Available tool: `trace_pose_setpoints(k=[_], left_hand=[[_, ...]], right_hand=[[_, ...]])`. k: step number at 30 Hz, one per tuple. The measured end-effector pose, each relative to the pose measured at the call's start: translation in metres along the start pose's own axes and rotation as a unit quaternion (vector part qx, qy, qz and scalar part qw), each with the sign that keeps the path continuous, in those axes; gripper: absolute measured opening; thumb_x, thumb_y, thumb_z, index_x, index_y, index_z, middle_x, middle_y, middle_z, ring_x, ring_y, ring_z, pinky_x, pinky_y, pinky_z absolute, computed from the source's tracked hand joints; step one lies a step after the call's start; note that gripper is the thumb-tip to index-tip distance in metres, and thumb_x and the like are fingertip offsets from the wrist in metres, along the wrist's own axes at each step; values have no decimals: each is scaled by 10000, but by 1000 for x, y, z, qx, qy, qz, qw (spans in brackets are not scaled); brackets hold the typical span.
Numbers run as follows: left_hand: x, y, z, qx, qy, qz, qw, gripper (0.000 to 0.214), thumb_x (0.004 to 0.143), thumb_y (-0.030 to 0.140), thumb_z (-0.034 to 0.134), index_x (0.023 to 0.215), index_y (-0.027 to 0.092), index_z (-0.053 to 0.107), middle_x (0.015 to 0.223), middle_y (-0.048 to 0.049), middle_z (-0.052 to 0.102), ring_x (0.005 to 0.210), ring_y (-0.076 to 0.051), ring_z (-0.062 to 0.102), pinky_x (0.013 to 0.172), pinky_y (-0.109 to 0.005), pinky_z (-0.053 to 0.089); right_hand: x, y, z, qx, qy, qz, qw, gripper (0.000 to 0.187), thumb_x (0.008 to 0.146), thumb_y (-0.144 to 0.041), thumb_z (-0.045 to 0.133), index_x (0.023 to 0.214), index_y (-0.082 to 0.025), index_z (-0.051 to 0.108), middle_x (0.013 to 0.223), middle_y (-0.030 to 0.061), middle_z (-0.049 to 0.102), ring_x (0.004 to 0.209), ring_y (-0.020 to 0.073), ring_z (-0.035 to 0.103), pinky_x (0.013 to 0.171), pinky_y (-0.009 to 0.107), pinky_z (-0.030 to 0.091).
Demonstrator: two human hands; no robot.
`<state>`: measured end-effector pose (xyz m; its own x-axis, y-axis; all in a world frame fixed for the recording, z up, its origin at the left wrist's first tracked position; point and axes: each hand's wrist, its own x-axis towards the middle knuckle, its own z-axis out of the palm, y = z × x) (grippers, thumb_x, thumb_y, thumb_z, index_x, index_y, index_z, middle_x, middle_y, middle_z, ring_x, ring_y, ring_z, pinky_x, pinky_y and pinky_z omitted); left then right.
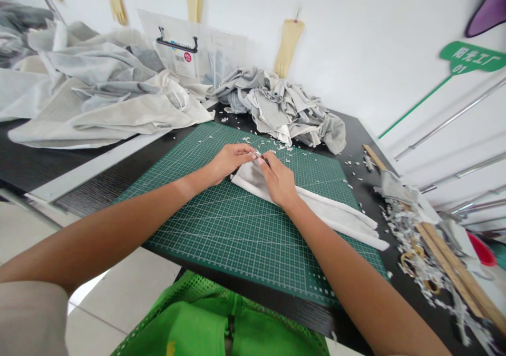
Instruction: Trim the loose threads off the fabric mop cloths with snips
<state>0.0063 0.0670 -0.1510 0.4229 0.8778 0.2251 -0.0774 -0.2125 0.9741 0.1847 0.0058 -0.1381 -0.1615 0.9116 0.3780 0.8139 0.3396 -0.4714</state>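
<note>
Under both grips, the black tabletop carries a green cutting mat. Beyond the grips, past the mat's far edge, sits a crumpled heap of grey fabric, with a larger pile of pale cloth farther to the left. Well right of the grips, a wooden ruler and gold-handled scissors lie among fabric scraps. Directly beneath the grips, a white-edged fabric strip runs rightward across the mat. The left grip and right grip are both closed, their fingertips meeting at the strip's end on a small tool, too small to make out clearly.
</note>
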Motion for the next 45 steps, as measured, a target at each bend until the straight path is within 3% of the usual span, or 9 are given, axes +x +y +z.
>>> trace_pose_setpoints(k=[24, 45], left_hand=[[-4, 18, 6, -48, -9, 4, 999, 323, 789, 464, 724, 930, 173, 725, 891, -35, 708, 814, -176, 614, 735, -261, 451], [-3, 7, 3, -44, -23, -7, 999, 325, 812, 447, 712, 966, 160, 716, 905, -49, 712, 813, -181, 619, 724, -265, 451]], right_hand=[[-5, -13, -12, 37, 11, 9, 999, 354, 1056, -473, 233, 1001, -277, 522, 872, -16, 634, 767, 186, 616, 714, 267, 389], [-4, -8, -9, 19, 9, 3, 1000, 372, 1055, -490, 236, 943, -256, 502, 836, -7, 632, 727, 182, 613, 678, 255, 373]])
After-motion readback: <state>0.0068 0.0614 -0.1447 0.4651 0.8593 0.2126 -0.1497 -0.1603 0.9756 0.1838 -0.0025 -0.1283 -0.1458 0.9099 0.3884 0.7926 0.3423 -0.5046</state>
